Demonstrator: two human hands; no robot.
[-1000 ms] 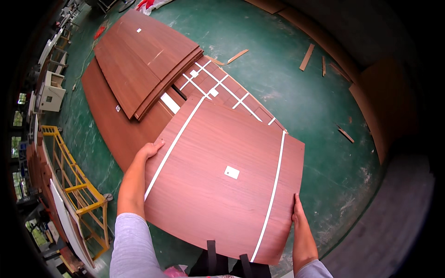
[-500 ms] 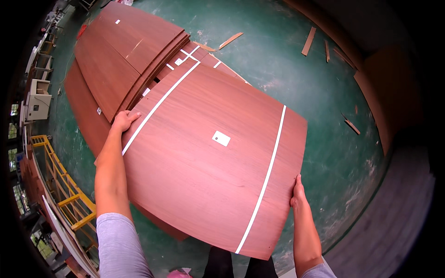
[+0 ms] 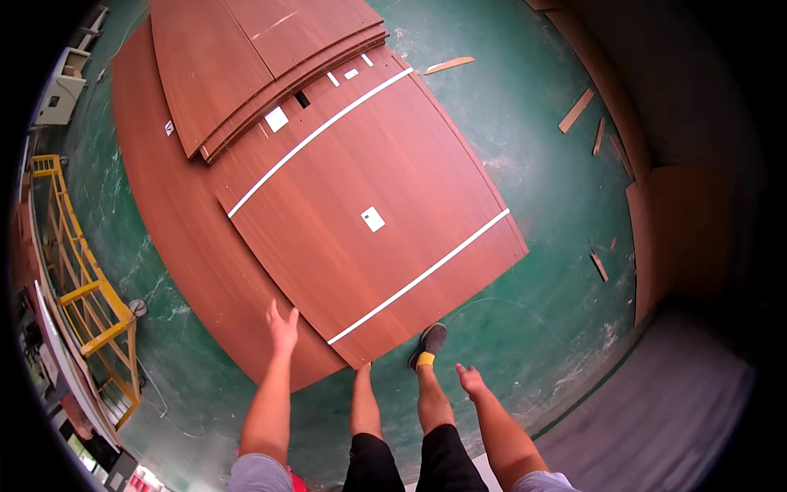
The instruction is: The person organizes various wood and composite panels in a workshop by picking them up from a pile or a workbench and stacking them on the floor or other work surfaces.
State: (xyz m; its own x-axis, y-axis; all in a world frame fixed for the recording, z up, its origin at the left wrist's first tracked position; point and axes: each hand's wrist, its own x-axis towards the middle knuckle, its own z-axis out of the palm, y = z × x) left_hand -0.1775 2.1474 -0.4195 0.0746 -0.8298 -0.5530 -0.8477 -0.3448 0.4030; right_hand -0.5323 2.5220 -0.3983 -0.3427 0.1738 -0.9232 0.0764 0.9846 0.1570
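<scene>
Left hand: the left hand [image 3: 284, 330] had its fingers spread and thumb held apart, with nothing in its grasp; it appeared over the long reddish-brown board [image 3: 176, 205], just beside the striped panel's left edge.
Right hand: the right hand [image 3: 470, 380] was empty too, fingers loosely extended, seen against the green floor [image 3: 557, 221] and apart from any board.
Striped panel: the striped panel [image 3: 352, 262] lay flat ahead of both hands and mostly between them, its near corner just to the right of the left hand; its left part overlapped the long board.
Panel markings: two white strips [image 3: 420, 280] crossed it, one nearer the hands and one farther off, with a white label [image 3: 373, 219] between them.
Board stack: beyond the striped panel, ahead and left of the left hand, a stack of boards [image 3: 246, 74] rested partly on the long board.
Feet: a dark shoe [image 3: 428, 340] stood between the hands, nearer the right one; the other foot was hidden at the panel's near corner.
Left surroundings: a yellow frame [image 3: 107, 334] stood well to the left of the left hand.
Right surroundings: narrow wood offcuts [image 3: 576, 111] lay on the floor, ahead and right of the right hand.
</scene>
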